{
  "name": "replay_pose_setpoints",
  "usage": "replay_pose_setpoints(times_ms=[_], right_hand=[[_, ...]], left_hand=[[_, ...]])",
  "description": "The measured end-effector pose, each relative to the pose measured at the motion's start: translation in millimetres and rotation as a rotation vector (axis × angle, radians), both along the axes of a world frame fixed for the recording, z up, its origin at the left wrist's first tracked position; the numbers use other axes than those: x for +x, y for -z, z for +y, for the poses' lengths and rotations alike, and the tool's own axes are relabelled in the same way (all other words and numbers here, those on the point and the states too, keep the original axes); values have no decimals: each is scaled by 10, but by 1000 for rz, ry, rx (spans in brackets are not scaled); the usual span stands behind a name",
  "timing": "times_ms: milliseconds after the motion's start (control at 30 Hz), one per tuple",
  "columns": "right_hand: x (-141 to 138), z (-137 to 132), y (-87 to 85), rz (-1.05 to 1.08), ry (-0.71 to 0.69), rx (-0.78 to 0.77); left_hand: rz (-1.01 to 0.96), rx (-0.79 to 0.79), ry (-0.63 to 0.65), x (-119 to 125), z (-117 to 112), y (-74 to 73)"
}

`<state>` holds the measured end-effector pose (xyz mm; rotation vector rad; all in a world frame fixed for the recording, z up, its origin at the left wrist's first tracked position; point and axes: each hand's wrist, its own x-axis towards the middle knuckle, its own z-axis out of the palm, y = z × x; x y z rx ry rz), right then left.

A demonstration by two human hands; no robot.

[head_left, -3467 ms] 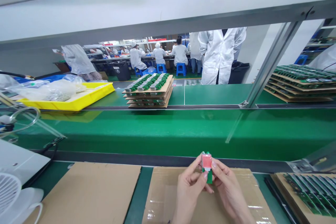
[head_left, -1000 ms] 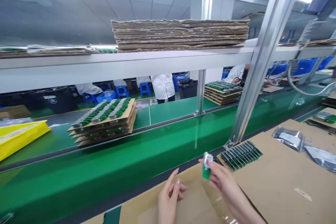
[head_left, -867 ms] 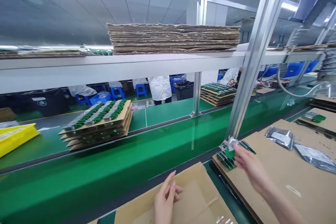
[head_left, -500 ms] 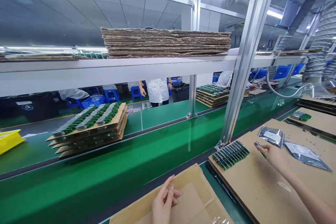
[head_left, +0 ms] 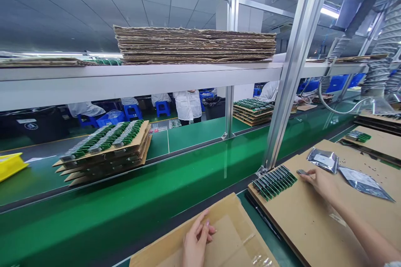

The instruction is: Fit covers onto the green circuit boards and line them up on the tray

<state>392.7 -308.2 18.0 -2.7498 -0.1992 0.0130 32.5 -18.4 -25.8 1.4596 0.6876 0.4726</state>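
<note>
Fingers of the right hand (head_left: 319, 180) pinched 1 small circuit board (head_left: 302, 172) flat on the cardboard sheet (head_left: 313, 221), just right of the row of boards (head_left: 275, 176). The left hand (head_left: 194, 245) rested loosely curled, empty, well apart.

No text, label, brand or number was legible. A white label (head_left: 24, 121) with a round mark below it stood on a dark bin (head_left: 34, 127) in the background, but it was too small and blurred to read.
</note>
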Motion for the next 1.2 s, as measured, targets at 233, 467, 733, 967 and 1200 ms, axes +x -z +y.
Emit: replay_pose_setpoints(times_ms=[233,467,733,967,1200], right_hand=[[6,29,-8,13,-14,-60],[1,95,-8,-5,36,-12],[27,315,61,-48,-104,131],[18,334,51,10,-142,96],[-6,348,47,14,-170,29]], left_hand=[[33,7,8,-1,1,23],[23,-4,12,3,44,90],[41,22,-37,16,8,57],[29,5,13,4,36,58],[44,19,14,2,27,78]])
